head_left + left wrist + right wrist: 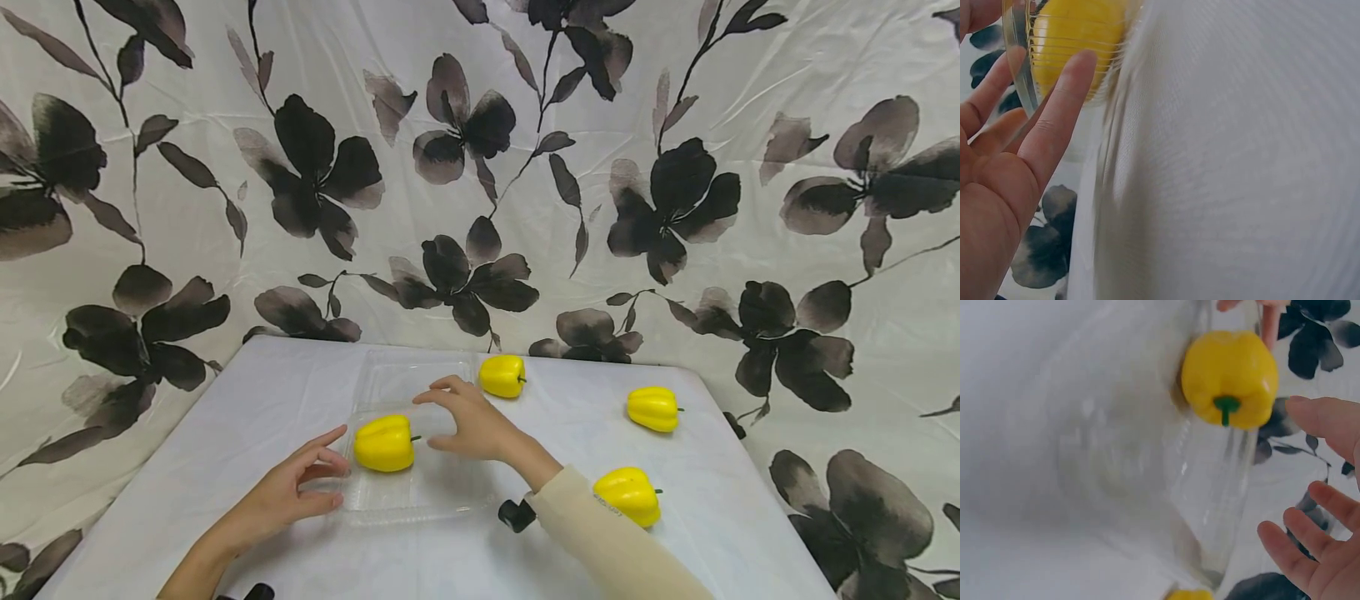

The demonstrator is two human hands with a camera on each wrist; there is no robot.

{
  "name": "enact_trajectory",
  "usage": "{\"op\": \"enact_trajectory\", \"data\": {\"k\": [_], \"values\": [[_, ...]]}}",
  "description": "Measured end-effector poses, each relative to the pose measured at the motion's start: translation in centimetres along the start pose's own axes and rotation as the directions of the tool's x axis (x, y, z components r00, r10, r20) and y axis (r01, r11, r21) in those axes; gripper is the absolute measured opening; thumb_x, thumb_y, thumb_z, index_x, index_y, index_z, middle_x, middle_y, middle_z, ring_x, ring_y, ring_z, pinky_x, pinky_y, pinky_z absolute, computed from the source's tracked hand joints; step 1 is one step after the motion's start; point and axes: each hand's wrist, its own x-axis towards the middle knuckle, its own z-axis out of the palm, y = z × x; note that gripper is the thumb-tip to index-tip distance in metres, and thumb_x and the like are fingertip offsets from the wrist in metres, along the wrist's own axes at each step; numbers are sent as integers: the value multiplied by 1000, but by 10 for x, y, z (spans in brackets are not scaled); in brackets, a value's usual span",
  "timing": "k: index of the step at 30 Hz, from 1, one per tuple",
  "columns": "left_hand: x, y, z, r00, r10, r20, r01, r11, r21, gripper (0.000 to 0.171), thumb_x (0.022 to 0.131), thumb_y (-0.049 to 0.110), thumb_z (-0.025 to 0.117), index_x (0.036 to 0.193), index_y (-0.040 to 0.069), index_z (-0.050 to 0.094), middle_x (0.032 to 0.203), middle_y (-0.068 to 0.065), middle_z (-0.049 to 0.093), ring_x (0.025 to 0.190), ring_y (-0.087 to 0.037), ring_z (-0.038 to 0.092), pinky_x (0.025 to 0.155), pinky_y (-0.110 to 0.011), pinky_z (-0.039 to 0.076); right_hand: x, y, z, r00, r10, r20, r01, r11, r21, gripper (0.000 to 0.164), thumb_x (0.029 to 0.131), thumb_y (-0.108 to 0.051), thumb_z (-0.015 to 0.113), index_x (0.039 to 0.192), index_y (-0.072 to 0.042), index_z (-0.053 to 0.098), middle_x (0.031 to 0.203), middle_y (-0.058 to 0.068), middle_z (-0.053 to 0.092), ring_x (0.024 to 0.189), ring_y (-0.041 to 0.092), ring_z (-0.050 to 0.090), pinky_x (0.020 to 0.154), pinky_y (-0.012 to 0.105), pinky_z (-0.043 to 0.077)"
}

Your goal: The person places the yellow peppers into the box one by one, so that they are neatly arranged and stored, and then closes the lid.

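A yellow bell pepper (384,443) with a green stem lies on its side in the left part of a clear plastic clamshell container (450,497), whose lid (408,371) is folded back toward the wall. My left hand (288,483) is at the container's left side, fingers spread. In the left wrist view its thumb and fingers flank the ridged clear wall, with the pepper (1075,37) behind it. Over the container, right of the pepper, hovers my right hand (472,421), its fingers apart and nothing between them. The right wrist view shows the pepper (1230,378) beyond those fingertips.
Three more yellow peppers lie on the white table: one by the lid (502,376), another at the far right (653,408), the third (630,496) partly behind my right sleeve (600,533). A floral curtain (465,208) hangs behind the table.
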Motion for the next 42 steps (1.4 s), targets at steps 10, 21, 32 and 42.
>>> {"op": "enact_trajectory", "data": {"k": [10, 21, 32, 42], "values": [[-1, 1, -1, 1000, 17, 3, -17, 1000, 12, 40, 93, 22, 84, 124, 8, 63, 176, -13, 20, 137, -43, 56, 107, -47, 56, -10, 28, -37, 996, 36, -76, -40, 998, -39, 56, 93, -18, 84, 144, -21, 64, 155, 10, 50, 145, 33, 45, 115, 52, 48], [0, 0, -1, 1000, 3, 2, -3, 1000, 12, 40, 92, 22, 85, 124, 8, 64, 176, -13, 20, 137, -42, 55, 107, -48, 55, -7, 66, -54, 981, 53, -185, -72, 993, -93, 54, 91, -13, 85, 141, -14, 67, 150, 14, 54, 140, 37, 50, 118, 54, 45], [-2, 2, 0, 1000, 5, -1, -5, 1000, 13, 40, 92, 21, 85, 123, 8, 64, 176, -13, 20, 137, -44, 55, 106, -46, 57, -4, 102, -53, 970, 138, -199, -158, 984, -88, 54, 89, -13, 87, 139, -14, 67, 148, 15, 53, 138, 39, 50, 117, 58, 46], [-3, 2, 1, 999, 31, 12, -31, 999, 7, 39, 93, 19, 84, 124, 7, 64, 176, -14, 20, 137, -44, 55, 106, -43, 56, 2, 125, -45, 970, 171, -175, -188, 979, -85, 54, 90, -15, 87, 140, -15, 67, 151, 14, 51, 141, 39, 46, 118, 58, 44]]}}
